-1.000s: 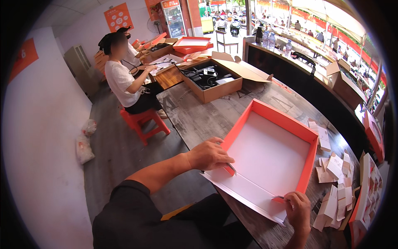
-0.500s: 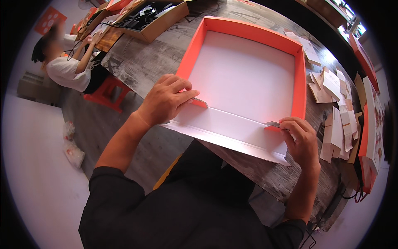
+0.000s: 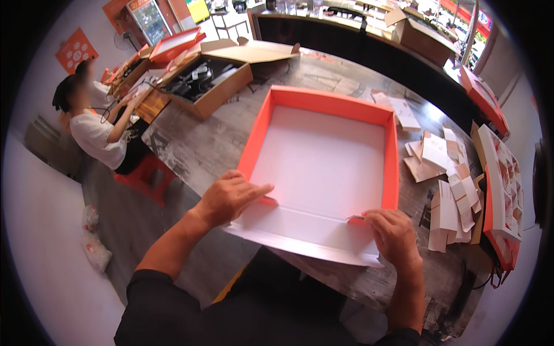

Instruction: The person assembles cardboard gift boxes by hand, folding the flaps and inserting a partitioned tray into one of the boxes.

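Observation:
A shallow cardboard box [image 3: 323, 161], orange on three walls with a white inside, lies on the table in front of me. Its near wall is folded down flat, a white panel [image 3: 306, 233] with a creased lip along the table edge. My left hand [image 3: 228, 199] grips the near left corner, index finger stretched over the small corner flap [image 3: 268, 200] and the other fingers curled. At the near right corner, my right hand [image 3: 395, 236] pinches the other corner flap [image 3: 356, 218] between thumb and fingers. Both flaps point inward.
Folded white cartons [image 3: 444, 167] lie in a loose pile to the right, beside an orange-edged box [image 3: 499, 196] standing on its side. A brown carton [image 3: 210, 86] of black items and cables sits far left. Two people [image 3: 95, 127] are by the left end of the table [image 3: 196, 141].
The view has tilted upward, so the box and hands sit lower and more of the room shows. My left index finger now reaches further over its flap; my right hand keeps its pinch.

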Motion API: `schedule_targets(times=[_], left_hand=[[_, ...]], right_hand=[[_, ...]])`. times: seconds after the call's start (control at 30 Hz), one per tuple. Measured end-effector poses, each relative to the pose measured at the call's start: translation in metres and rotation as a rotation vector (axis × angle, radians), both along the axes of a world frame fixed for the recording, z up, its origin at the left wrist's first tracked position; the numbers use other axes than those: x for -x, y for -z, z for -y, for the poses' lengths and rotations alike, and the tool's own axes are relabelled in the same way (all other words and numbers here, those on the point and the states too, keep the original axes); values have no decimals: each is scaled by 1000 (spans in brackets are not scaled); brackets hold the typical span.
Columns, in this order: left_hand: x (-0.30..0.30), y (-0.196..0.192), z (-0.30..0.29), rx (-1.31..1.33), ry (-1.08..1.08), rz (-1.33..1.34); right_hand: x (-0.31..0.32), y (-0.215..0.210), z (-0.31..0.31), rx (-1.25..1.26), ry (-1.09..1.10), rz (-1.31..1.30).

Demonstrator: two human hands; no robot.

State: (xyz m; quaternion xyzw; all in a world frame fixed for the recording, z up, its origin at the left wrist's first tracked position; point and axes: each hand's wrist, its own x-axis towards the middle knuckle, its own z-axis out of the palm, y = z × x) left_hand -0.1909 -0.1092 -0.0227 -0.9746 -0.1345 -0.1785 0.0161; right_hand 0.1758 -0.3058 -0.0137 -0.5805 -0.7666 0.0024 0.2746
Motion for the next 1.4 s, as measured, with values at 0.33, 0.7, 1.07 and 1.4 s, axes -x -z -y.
schedule_targets(times=[0.33,0.7,1.07,1.4], left_hand=[[-4,1,4,43,29,185],[3,-6,12,12,-12,126],[14,-56,25,238,92,-212],[13,-57,31,165,14,-378]], right_hand=[[2,0,1,-17,-6,51],[19,-12,18,147,69,156],[26,-54,31,482,-35,322],[14,-29,26,279,-17,222]])
